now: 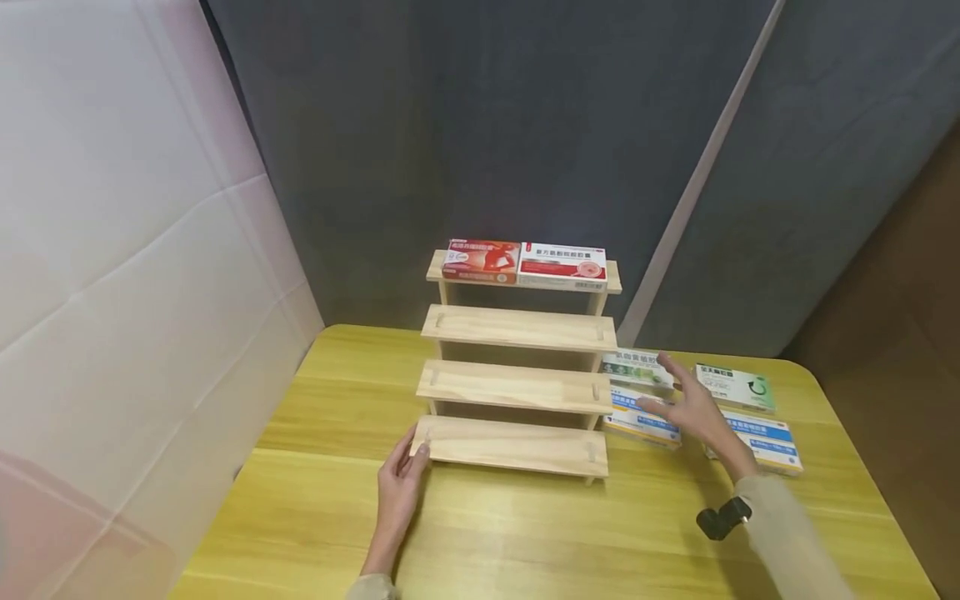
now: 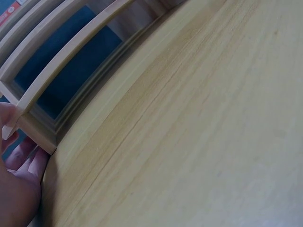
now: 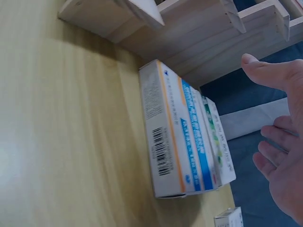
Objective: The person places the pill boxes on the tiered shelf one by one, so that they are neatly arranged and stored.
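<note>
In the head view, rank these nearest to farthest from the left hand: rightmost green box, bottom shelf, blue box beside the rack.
1. Bottom shelf: left hand grips its left end.
2. Blue box: just right of the rack.
3. Green box: farther right, farther back.

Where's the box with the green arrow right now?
In the head view, the green-arrow box lies on the table, right of the shelf, just behind the rightmost blue-and-white box.

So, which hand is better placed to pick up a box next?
Probably the right hand: its empty fingers hover near the boxes beside the wooden rack, while the left hand holds the left end of the bottom shelf.
</note>
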Motion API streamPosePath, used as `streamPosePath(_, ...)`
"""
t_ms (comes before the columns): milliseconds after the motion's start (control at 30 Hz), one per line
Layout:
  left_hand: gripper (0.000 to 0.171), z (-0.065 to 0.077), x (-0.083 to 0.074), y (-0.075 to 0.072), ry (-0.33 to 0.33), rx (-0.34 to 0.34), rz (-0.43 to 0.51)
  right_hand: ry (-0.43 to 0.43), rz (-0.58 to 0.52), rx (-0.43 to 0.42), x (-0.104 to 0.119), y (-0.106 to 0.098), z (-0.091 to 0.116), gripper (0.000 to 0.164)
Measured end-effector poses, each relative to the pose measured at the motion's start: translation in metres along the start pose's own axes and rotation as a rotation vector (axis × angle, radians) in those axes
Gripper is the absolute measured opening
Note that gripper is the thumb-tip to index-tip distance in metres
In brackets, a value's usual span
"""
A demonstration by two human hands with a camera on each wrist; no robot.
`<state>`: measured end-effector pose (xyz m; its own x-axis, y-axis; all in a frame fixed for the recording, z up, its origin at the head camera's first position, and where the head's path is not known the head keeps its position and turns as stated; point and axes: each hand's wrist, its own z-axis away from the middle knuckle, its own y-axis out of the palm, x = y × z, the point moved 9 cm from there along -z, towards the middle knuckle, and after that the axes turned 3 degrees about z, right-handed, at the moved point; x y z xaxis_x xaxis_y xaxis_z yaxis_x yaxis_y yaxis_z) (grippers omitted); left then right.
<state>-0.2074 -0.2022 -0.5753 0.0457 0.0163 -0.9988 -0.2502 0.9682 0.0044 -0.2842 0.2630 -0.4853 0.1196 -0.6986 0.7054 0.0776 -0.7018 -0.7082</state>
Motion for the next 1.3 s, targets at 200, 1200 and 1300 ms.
streamPosePath(200, 0.05, 0.0, -0.002, 0.0, -0.003, 0.005, -0.003, -0.018, 0.03, 0.004, -0.007, 0.008, 0.009, 0.099)
streamPosePath(1200, 0.05, 0.001, -0.001, 0.0, 0.007, 0.006, 0.022, 0.041, 0.232, -0.047, -0.046, 0.025, 0.043, 0.098)
streamPosePath(1300, 0.05, 0.0, -0.001, 0.0, 0.013, 0.004, 0.017, 0.062, 0.235, -0.044, -0.05, 0.027, 0.043, 0.099)
